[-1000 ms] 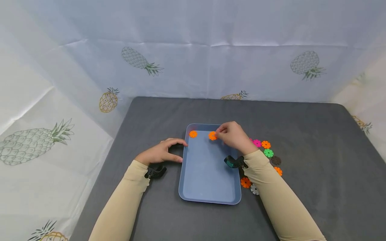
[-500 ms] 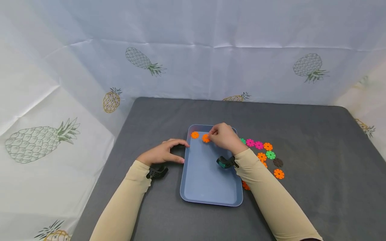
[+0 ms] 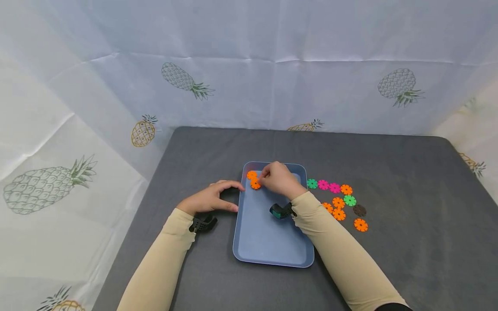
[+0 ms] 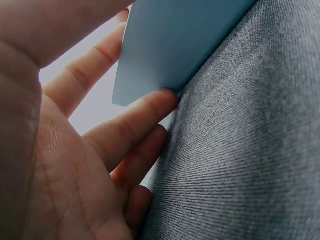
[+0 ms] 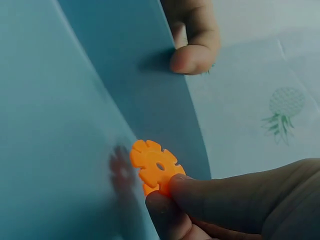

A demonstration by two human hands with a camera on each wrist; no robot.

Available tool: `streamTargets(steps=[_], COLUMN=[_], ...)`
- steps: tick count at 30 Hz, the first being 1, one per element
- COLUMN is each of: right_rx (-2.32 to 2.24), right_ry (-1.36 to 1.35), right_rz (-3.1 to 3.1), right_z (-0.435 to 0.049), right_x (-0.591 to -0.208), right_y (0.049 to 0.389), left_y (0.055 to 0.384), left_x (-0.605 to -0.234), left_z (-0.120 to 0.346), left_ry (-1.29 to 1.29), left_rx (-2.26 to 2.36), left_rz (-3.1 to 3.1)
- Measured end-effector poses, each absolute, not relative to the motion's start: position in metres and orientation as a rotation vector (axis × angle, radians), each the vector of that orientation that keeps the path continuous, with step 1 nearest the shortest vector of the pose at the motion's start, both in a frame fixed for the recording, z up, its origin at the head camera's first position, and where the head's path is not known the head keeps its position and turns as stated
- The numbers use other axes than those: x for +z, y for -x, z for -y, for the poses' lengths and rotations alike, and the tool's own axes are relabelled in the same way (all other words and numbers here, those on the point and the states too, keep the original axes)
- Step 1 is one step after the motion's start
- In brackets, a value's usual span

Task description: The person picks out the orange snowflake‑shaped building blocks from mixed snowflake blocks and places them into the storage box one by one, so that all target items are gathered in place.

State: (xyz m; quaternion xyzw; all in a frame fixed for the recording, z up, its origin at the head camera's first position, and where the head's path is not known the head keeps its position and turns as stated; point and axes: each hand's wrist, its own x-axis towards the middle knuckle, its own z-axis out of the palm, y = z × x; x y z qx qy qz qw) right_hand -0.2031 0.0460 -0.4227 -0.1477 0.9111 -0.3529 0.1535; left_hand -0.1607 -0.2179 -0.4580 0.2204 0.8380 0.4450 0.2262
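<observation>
My right hand point(image 3: 280, 178) pinches an orange notched interlocking disc point(image 5: 156, 167) between thumb and fingertips, low over the blue tray point(image 3: 268, 242). The disc is tilted in the right wrist view, with a small hole at its middle. Another orange disc point(image 3: 251, 175) lies in the tray's far left corner, and the held one overlaps its near side in the head view. At the tray's left side, my left hand point(image 3: 212, 198) has thumb and index finger spread, their tips touching the rim. In the left wrist view its fingers point(image 4: 145, 112) lie relaxed against the tray's outer wall.
Right of the tray, several more discs lie on the grey tabletop: green point(image 3: 349, 200), pink point(image 3: 334, 188), brown point(image 3: 359, 210) and orange point(image 3: 360, 224). My right forearm point(image 3: 338, 250) crosses over the tray's right rim. A pineapple-print cloth point(image 3: 241, 95) hangs behind the table.
My right hand has moved left and slightly nearer with the orange disc, bringing it beside the disc in the corner. The left hand stays at the rim. More loose discs show on the right.
</observation>
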Motion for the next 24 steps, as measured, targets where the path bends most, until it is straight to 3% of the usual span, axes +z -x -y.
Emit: streamTargets(steps=[24], right_rx=[-1.051], right_ry=[0.375], right_rz=[-2.592], right_z=[-0.035], right_x=[-0.437], right_y=[0.209], left_y=[0.163], left_x=[-0.455], left_z=[0.219], left_ry=[-0.592], left_rx=[1.229], left_rz=[-2.289])
